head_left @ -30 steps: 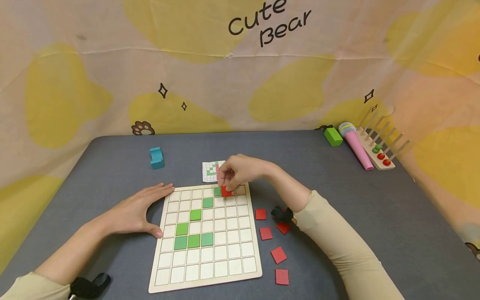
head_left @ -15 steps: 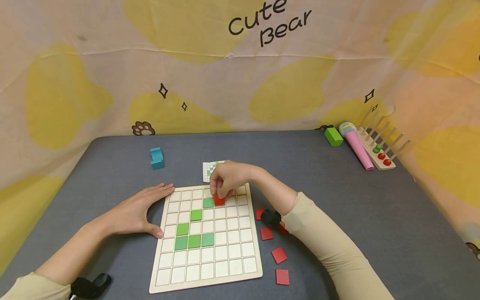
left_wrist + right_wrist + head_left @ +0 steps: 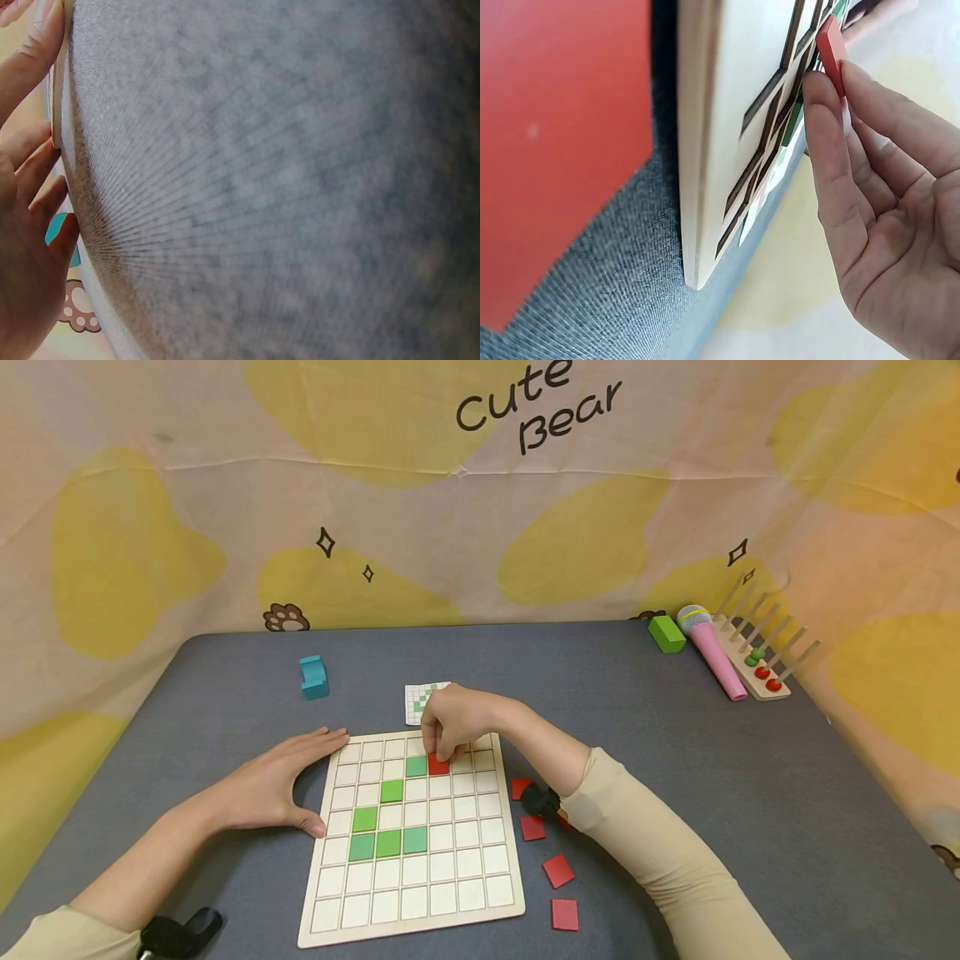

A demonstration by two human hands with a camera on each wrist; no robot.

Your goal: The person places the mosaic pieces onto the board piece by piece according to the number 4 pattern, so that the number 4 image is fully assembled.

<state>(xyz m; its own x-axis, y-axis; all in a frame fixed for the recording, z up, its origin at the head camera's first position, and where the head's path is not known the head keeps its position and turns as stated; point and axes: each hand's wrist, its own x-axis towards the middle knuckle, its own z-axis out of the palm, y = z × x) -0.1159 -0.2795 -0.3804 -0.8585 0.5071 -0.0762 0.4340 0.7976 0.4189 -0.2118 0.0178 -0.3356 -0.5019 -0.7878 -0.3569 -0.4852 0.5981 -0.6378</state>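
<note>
My right hand [image 3: 457, 720] pinches a red square tile [image 3: 438, 765] between thumb and fingertips, over the second row of the wooden grid board [image 3: 412, 935]. In the right wrist view the red tile [image 3: 831, 46] tilts against the board's face. A green tile [image 3: 416, 767] sits in the cell just left of it. Several other green tiles [image 3: 387, 842] lie in cells further down the board. With fingers spread, my left hand [image 3: 262, 781] rests along the board's left edge, thumb and fingertips touching it. The left wrist view shows those fingers [image 3: 34, 52] at the edge.
Several loose red tiles [image 3: 565, 914] lie right of the board. A pattern card [image 3: 413, 703], partly hidden by my right hand, lies behind it. A blue block [image 3: 314, 677] stands at back left. Back right are a green block [image 3: 666, 634], a pink microphone [image 3: 716, 656] and a peg rack [image 3: 772, 692].
My right hand has brought the red tile left and toward me, from the top row to the second-row cell beside a green tile. My left hand has stayed put.
</note>
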